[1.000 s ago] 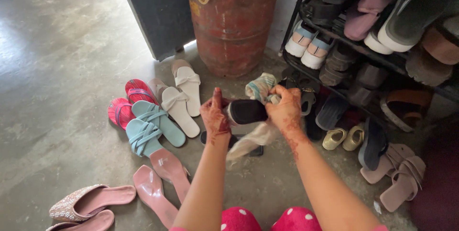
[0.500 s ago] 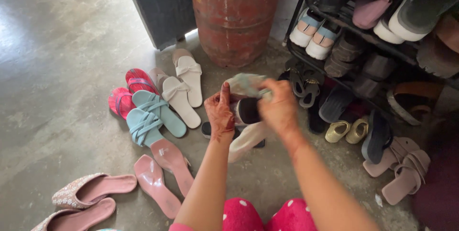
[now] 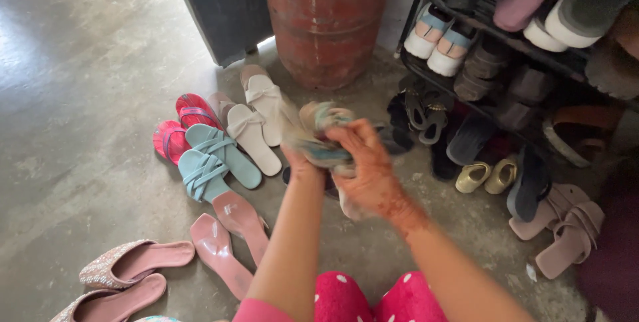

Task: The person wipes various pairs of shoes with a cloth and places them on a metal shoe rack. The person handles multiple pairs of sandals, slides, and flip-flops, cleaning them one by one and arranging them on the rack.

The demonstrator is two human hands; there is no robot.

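Half a second ago the black shoe was showing between the hands; now the rag (image 3: 319,137) is covering it, and its direction and long axis cannot be told. The right hand (image 3: 363,165) is gripping the bunched, faded multicoloured cloth; the left hand (image 3: 301,162) is mostly hidden beneath it, grip unclear. Everything is hovering just below the red gas cylinder (image 3: 326,19), blurred.

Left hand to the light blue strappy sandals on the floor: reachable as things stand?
Probably yes, but not freely. The light blue sandals lie on open floor just left of the left hand, nothing between. That hand looks busy with the cloth and the shoe under it, which the right hand grips.
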